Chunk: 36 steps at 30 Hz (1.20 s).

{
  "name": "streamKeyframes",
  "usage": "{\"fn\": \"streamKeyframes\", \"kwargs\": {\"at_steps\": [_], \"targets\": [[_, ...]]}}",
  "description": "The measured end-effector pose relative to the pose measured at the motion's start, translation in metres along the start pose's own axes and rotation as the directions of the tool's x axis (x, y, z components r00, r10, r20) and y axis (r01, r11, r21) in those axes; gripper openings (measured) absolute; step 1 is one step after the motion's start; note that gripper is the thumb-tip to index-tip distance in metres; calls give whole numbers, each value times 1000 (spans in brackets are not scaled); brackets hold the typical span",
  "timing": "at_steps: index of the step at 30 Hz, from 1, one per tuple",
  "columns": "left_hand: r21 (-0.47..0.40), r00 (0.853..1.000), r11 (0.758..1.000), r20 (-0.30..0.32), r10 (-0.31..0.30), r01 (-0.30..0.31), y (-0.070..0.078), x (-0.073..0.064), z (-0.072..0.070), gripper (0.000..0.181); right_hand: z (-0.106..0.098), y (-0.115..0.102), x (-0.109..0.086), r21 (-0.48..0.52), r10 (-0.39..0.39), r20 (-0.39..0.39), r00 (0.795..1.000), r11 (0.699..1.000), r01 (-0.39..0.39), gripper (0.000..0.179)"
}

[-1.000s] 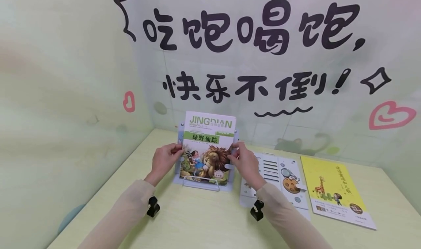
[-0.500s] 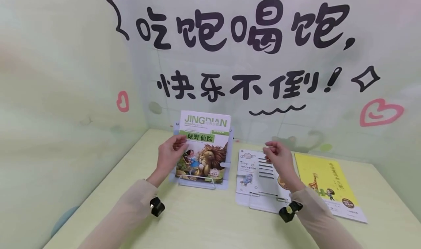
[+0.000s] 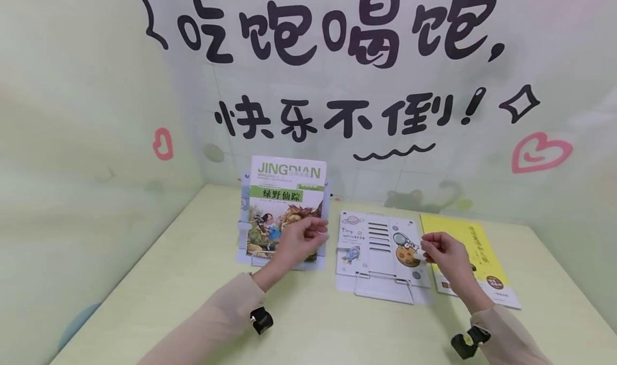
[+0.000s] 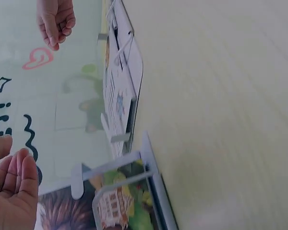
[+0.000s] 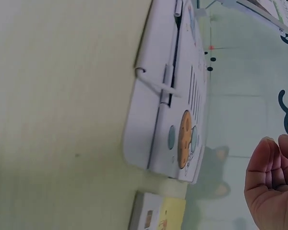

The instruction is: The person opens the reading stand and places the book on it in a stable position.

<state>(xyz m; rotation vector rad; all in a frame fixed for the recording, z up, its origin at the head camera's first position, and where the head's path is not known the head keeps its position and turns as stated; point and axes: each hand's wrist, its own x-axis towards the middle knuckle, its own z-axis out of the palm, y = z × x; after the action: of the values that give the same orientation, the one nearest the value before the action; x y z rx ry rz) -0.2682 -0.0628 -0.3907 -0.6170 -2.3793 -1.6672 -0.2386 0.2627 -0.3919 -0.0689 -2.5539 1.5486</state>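
A book with a lion and a girl on its cover (image 3: 265, 207) leans upright on a pale blue book stand (image 3: 244, 204). My left hand (image 3: 299, 242) hovers before the book's lower right part, fingers loosely bent, nothing in them. Beside it a second book stand (image 3: 356, 252), white with space drawings and slots, lies folded nearly flat, its wire ledge at the front. My right hand (image 3: 450, 258) is raised by this stand's right edge, loosely bent. In the right wrist view the right hand (image 5: 273, 182) is in the air, apart from the stand, holding nothing.
A yellow book (image 3: 460, 231) lies right of the white stand, partly behind my right hand. All of it rests on a pale wooden table (image 3: 337, 327). A wall with large black lettering (image 3: 376, 28) rises along the table's back edge, and another wall stands at left.
Both hands have let go of the lion book's edges and moved right, the right one past the white stand. The book stays on its stand. The head view has shifted slightly.
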Motion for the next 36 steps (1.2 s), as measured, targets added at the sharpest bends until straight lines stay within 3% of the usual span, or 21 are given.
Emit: {"fn": "streamKeyframes", "kwargs": {"at_steps": [4, 8, 15, 18, 22, 26, 36], "targets": [[29, 994, 999, 103, -27, 24, 0, -4, 19, 24, -3, 12, -9, -10, 69, 56, 996, 998, -68, 30], [71, 979, 996, 191, -65, 52, -4, -7, 33, 26, 1, 21, -16, -23, 128, 100, 987, 992, -126, 28], [76, 927, 984, 329, -177, 161, -14, -11, 50, 29, 11, 31, -24, -5, 129, 190, 973, 991, -130, 23], [108, 905, 978, 372, -207, 179, -15, -11, 56, 28, 14, 32, -28, -14, 122, 224, 967, 992, -122, 21], [150, 883, 969, 403, -241, 196, -15, -10, 61, 26, 16, 34, -31, -14, 140, 265, 954, 990, -142, 20], [188, 871, 963, 419, -257, 194, -12, -10, 67, 23, 17, 35, -33, 3, 158, 305, 939, 986, -167, 20], [217, 857, 957, 438, -270, 191, -11, -8, 79, 24, 15, 38, -33, -3, 223, 297, 929, 973, -233, 20]]}}
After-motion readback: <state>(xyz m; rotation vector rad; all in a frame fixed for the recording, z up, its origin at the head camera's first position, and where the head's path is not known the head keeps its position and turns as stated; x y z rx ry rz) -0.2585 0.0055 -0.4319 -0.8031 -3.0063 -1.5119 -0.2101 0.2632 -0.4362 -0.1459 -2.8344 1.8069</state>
